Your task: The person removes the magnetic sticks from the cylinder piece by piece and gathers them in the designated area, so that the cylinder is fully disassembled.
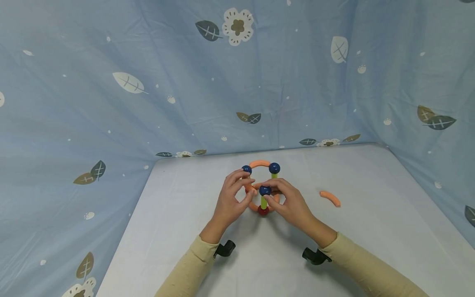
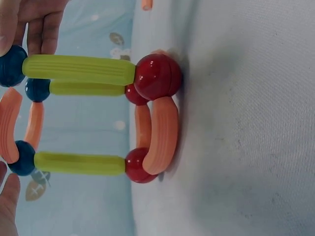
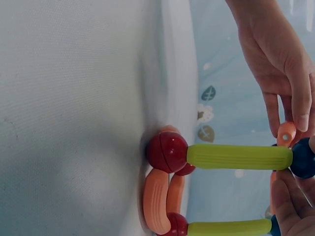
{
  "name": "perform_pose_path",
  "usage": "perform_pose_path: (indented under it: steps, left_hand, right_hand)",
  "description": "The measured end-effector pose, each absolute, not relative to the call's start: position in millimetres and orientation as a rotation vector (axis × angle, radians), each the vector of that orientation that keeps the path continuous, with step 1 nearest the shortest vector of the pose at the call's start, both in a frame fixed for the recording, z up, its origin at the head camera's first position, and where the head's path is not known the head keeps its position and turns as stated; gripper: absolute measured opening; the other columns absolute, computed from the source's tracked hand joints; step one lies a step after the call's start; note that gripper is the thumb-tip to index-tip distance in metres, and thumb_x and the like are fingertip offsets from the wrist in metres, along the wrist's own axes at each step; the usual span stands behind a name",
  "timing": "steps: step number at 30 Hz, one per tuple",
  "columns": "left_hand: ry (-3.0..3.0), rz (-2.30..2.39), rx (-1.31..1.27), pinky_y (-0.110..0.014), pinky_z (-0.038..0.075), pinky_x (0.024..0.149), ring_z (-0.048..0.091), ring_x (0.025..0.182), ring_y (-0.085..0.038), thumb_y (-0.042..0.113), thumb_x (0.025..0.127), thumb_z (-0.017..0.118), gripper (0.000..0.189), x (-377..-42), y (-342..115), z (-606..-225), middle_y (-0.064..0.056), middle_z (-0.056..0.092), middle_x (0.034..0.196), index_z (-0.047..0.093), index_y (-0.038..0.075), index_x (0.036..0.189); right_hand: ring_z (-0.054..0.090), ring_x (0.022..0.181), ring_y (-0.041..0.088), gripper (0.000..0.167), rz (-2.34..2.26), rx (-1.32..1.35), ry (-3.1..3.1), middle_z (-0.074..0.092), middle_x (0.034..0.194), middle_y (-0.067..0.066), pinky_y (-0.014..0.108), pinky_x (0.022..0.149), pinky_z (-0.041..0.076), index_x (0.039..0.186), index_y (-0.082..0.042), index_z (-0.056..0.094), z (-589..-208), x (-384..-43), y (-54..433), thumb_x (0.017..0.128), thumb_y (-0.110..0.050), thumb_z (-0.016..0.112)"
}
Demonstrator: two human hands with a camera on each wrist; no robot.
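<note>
A build of magnetic sticks and balls stands on the table: red balls (image 2: 158, 77) and curved orange sticks (image 2: 165, 135) form the base, upright green sticks (image 3: 239, 157) rise from it, with blue balls (image 1: 274, 168) on top. My right hand (image 1: 293, 205) pinches the front blue ball (image 1: 265, 190) between thumb and fingers. On the left side, my left hand (image 1: 231, 202) holds a curved orange stick (image 1: 251, 189) at the top level; its free end (image 3: 285, 136) faces the right wrist camera, close to the front ball. Another curved orange stick (image 1: 259, 163) joins the two rear blue balls.
A loose curved orange stick (image 1: 330, 199) lies on the white table (image 1: 371, 239) to the right of the build. Behind the table hangs a blue patterned cloth (image 1: 185, 103). Dark wrist mounts (image 1: 315, 256) sit by both sleeves.
</note>
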State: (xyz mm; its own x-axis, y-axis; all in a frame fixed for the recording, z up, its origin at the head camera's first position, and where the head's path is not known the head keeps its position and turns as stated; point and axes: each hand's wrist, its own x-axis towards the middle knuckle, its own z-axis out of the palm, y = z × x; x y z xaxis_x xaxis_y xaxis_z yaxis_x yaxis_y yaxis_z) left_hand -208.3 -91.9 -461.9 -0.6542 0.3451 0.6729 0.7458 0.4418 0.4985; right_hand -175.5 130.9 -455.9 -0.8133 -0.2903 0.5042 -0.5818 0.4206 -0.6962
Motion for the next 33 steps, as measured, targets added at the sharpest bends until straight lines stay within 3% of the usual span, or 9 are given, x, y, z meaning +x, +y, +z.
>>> perform_pose_path:
  steps: [7, 15, 21, 33]
  left_hand:
    - [-2.236, -1.14, -0.841, -0.049, 0.043, 0.111, 0.046, 0.136, -0.028, 0.014, 0.094, 0.073, 0.042, -208.7, -91.5, -460.3, -0.011, 0.052, 0.144, 0.064, 0.008, 0.135]
    - [-2.336, -1.191, -0.759, -0.054, 0.041, 0.112, 0.042, 0.142, -0.028, 0.023, 0.098, 0.069, 0.056, -210.3, -91.3, -460.3, -0.013, 0.044, 0.153, 0.05, 0.006, 0.148]
    - [-2.401, -1.181, -0.733, -0.052, 0.039, 0.114, 0.042, 0.143, -0.026, 0.024, 0.098, 0.07, 0.06, -212.6, -90.8, -462.7, -0.012, 0.042, 0.156, 0.046, 0.008, 0.151]
    - [-2.415, -1.121, -0.715, -0.048, 0.043, 0.112, 0.045, 0.141, -0.026, 0.012, 0.096, 0.071, 0.061, -216.5, -91.4, -463.9, -0.009, 0.043, 0.154, 0.046, 0.01, 0.151]
  right_hand:
    - [0.065, 0.095, 0.011, 0.036, 1.386, 0.788, -2.34, 0.063, 0.122, -0.002, 0.036, 0.081, 0.059, 0.126, -0.013, 0.065, -456.5, -176.1, 131.6, 0.092, -0.006, 0.075]
    - [0.061, 0.095, 0.01, 0.037, 1.377, 0.803, -2.332, 0.064, 0.125, -0.002, 0.027, 0.076, 0.056, 0.127, -0.012, 0.065, -456.4, -175.9, 131.2, 0.092, -0.005, 0.075]
    - [0.064, 0.094, 0.01, 0.037, 1.402, 0.795, -2.318, 0.064, 0.122, -0.002, 0.027, 0.079, 0.058, 0.126, -0.01, 0.065, -456.6, -175.0, 130.9, 0.091, -0.003, 0.075]
    - [0.061, 0.097, 0.01, 0.039, 1.38, 0.782, -2.33, 0.064, 0.126, -0.003, 0.027, 0.078, 0.056, 0.128, -0.017, 0.065, -456.0, -175.1, 131.2, 0.092, -0.005, 0.075]
